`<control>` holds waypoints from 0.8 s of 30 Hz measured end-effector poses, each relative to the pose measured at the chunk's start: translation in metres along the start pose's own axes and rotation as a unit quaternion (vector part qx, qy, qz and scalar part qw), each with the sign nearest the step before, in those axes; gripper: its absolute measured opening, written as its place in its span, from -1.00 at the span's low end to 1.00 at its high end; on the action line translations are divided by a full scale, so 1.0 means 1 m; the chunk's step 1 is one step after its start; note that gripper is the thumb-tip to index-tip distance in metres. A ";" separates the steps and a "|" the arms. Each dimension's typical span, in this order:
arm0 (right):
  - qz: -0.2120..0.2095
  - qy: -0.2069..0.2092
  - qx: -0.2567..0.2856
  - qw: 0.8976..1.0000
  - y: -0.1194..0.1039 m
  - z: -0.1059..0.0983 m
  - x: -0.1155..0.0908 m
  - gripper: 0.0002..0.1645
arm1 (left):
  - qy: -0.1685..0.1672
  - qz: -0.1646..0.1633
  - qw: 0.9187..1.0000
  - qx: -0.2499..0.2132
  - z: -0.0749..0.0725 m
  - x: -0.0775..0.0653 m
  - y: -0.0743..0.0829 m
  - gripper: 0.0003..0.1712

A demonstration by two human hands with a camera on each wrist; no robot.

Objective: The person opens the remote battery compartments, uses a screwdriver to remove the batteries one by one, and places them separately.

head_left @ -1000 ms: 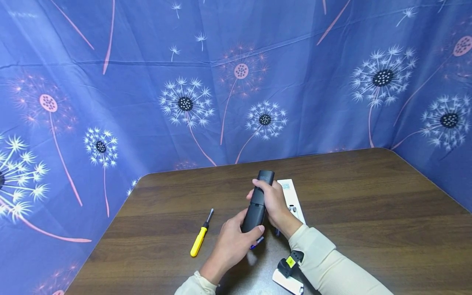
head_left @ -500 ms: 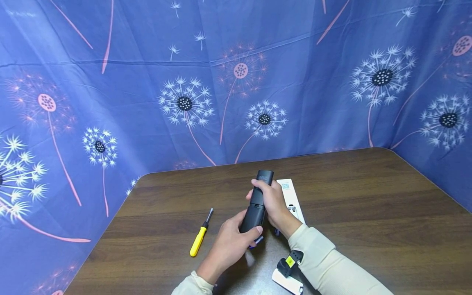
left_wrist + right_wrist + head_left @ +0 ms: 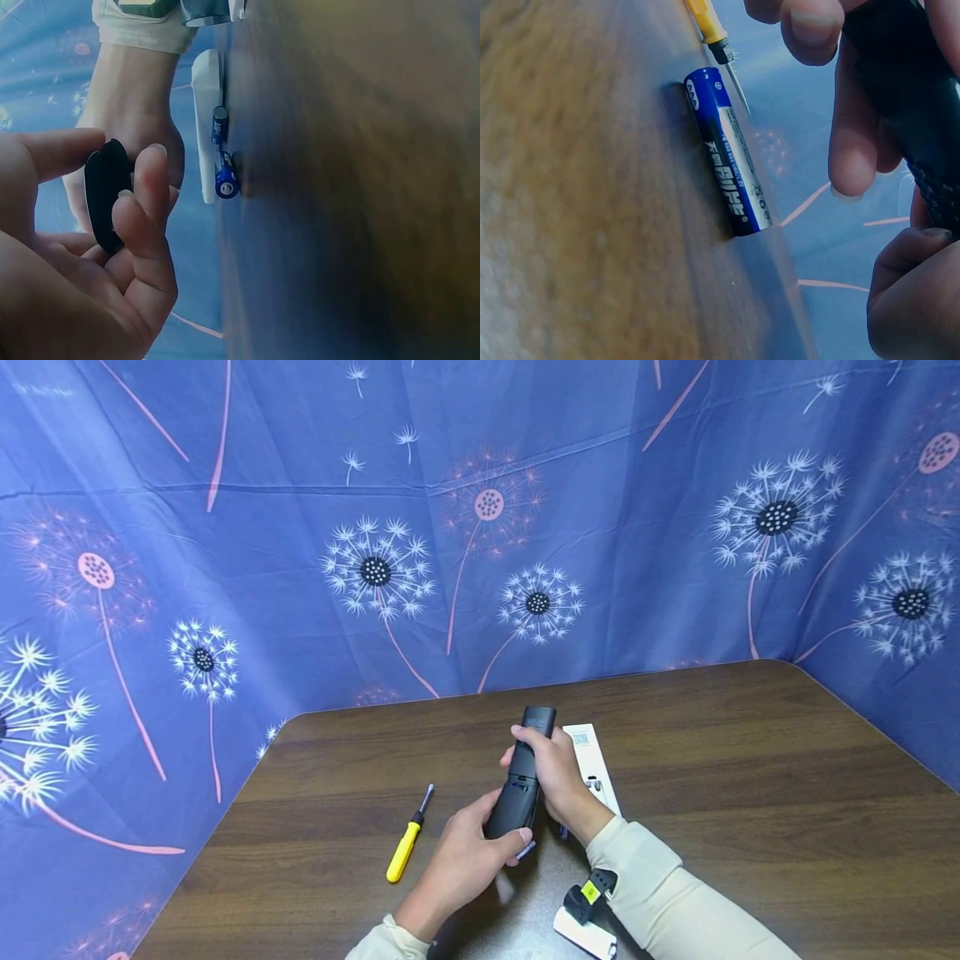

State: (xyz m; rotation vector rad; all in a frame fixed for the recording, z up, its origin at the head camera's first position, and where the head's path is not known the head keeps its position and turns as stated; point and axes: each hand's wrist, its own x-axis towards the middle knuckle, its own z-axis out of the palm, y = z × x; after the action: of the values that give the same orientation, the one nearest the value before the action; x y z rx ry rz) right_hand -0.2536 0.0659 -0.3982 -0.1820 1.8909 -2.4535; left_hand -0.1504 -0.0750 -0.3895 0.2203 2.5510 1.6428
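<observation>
In the head view, a black remote control [image 3: 536, 722] is held back side up between both hands. My left hand [image 3: 465, 860] grips its lower end, with the thumb along the right edge of the battery cover [image 3: 512, 810]. A small gap shows at the top of that cover. My right hand [image 3: 555, 768] holds the upper half, thumb across the back. Blue AAA batteries lie on the table below: one [image 3: 727, 154] shows large in the right wrist view, and a pair, a nearer battery [image 3: 226, 176] and a farther battery [image 3: 219, 124], appears in the left wrist view.
A yellow-handled screwdriver [image 3: 405, 850] lies left of the hands on the brown wooden table [image 3: 750, 777]. Behind the right hand is a flat white box [image 3: 587, 747] with a printed code. A blue dandelion-print cloth [image 3: 450, 527] hangs along the table's back edge.
The battery cover has slid slightly down toward my left hand, opening a gap on the remote control's back. My left hand has shifted a little down and left; my right hand stays put.
</observation>
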 end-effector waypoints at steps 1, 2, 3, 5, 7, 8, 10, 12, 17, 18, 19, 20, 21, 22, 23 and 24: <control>-0.001 0.000 0.001 1.000 0.000 0.000 0.000 -0.59 | -0.001 0.001 1.000 0.002 0.000 0.000 0.000 -0.23; -0.001 -0.001 0.001 1.000 0.000 0.000 0.000 -0.60 | -0.002 0.003 1.000 0.003 0.000 0.000 0.000 -0.23; -0.002 0.000 0.002 1.000 0.000 0.000 0.000 -0.61 | -0.001 0.005 1.000 0.006 0.000 -0.001 -0.001 -0.23; -0.003 -0.002 0.003 1.000 0.001 0.000 0.000 -0.62 | -0.003 0.009 1.000 0.008 -0.001 -0.001 -0.001 -0.23; -0.005 -0.003 0.003 1.000 0.001 0.000 0.000 -0.62 | -0.003 0.011 1.000 0.010 -0.001 -0.002 -0.002 -0.24; -0.007 -0.003 0.002 1.000 0.001 0.000 0.000 -0.62 | -0.004 0.012 1.000 0.010 -0.001 -0.002 -0.002 -0.24; -0.009 -0.004 0.000 1.000 0.002 0.000 0.000 -0.63 | -0.006 0.014 1.000 0.010 -0.002 -0.002 -0.003 -0.25; -0.011 -0.002 0.001 1.000 0.002 0.001 0.001 -0.63 | -0.009 0.016 1.000 0.011 -0.002 -0.003 -0.003 -0.26; -0.010 0.004 0.007 1.000 0.001 0.002 0.001 -0.64 | -0.008 0.024 0.998 0.050 -0.005 -0.004 -0.003 -0.25; -0.009 0.004 0.005 1.000 0.002 0.002 0.001 -0.64 | -0.006 0.025 0.998 0.065 -0.005 -0.004 -0.003 -0.25; -0.009 0.004 0.004 1.000 0.002 0.001 0.001 -0.63 | -0.004 0.027 0.996 0.082 -0.005 -0.004 -0.002 -0.25; -0.009 0.004 0.002 1.000 0.002 0.001 0.001 -0.62 | -0.003 0.027 0.995 0.097 -0.005 -0.004 -0.002 -0.25; -0.008 0.004 0.000 1.000 0.002 0.001 0.001 -0.62 | -0.002 0.027 0.993 0.111 -0.005 -0.004 -0.002 -0.24; -0.008 0.003 -0.002 1.000 0.003 0.000 0.001 -0.61 | -0.002 0.026 0.992 0.124 -0.005 -0.004 -0.002 -0.24; -0.008 0.002 -0.004 1.000 0.003 0.000 0.001 -0.61 | -0.004 0.025 0.990 0.135 -0.005 -0.004 -0.002 -0.23; -0.008 0.001 -0.006 1.000 0.003 0.000 0.001 -0.60 | -0.004 0.025 0.989 0.147 -0.005 -0.003 -0.002 -0.22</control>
State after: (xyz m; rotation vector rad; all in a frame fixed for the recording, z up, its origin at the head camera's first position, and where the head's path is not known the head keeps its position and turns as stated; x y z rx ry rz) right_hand -0.2546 0.0652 -0.4013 -0.1942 1.9117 -2.4546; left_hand -0.1480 -0.0810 -0.3890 0.3138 2.7947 1.2685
